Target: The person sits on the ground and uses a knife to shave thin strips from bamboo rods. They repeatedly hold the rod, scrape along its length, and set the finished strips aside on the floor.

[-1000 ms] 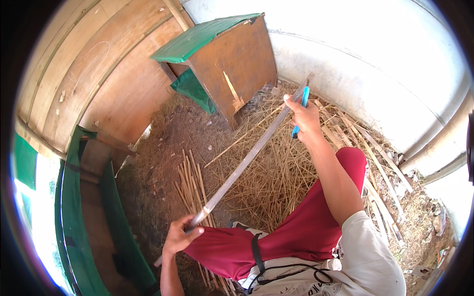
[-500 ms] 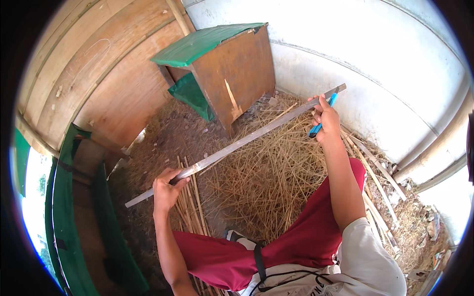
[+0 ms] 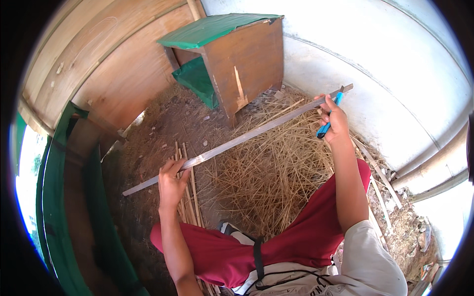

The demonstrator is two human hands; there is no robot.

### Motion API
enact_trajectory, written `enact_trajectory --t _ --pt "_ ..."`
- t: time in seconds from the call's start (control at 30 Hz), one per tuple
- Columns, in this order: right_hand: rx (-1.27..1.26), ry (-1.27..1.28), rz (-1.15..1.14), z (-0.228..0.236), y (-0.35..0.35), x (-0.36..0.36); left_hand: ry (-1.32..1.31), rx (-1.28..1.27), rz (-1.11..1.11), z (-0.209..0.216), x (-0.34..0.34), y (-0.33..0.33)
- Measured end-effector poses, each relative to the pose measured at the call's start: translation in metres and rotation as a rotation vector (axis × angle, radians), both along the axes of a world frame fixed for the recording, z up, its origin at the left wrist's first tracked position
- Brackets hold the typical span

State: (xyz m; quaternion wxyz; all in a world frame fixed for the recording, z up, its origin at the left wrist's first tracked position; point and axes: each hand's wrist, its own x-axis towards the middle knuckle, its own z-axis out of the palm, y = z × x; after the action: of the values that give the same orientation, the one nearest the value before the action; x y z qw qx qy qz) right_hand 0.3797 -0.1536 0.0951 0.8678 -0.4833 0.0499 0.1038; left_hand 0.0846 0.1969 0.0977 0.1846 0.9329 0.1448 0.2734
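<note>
A long, narrow greyish strip of wood or bamboo [image 3: 252, 133] slants across in front of me, its right end higher in the picture. My left hand [image 3: 171, 186] is closed on it near the lower left end, thumb and fingers pinching its edges. At the other end, my right hand [image 3: 335, 121] grips the same strip with its fingers. That hand also holds a blue utility knife [image 3: 323, 131], whose handle shows above and below the fist. The knife's tip lies against the strip near its right end.
Loose thin shavings [image 3: 271, 172] lie heaped on the ground before me. A bundle of slender sticks [image 3: 187, 200] lies by my left leg. Behind stands a brown wooden box [image 3: 247, 64] with a green cover. A white wall [image 3: 345, 54] bounds the right, and more sticks [image 3: 377, 170] lie along it.
My view has shifted slightly. Both hands keep hold of the strip; the left hand's fingers now reach farther over its top. The knife stays in the right hand near the strip's end.
</note>
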Motion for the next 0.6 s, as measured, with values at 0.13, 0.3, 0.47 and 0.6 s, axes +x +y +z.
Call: enact_trajectory --t 0.13,0.3,0.47,0.6 --pt "0.026 0.03 -0.009 -0.008 0.003 0.005 -0.015 0.056 -0.011 -0.004 -0.004 0.001" --pt "-0.001 0.051 -0.029 -0.014 0.008 0.008 -0.048 0.102 -0.02 0.002 -0.005 -0.006" --pt "-0.23 0.002 0.046 -0.014 0.011 0.01 -0.071 0.118 -0.013 0.001 -0.004 -0.007" --pt "-0.959 -0.289 0.224 -0.005 0.014 -0.005 -0.07 0.132 0.028 0.001 -0.007 -0.005"
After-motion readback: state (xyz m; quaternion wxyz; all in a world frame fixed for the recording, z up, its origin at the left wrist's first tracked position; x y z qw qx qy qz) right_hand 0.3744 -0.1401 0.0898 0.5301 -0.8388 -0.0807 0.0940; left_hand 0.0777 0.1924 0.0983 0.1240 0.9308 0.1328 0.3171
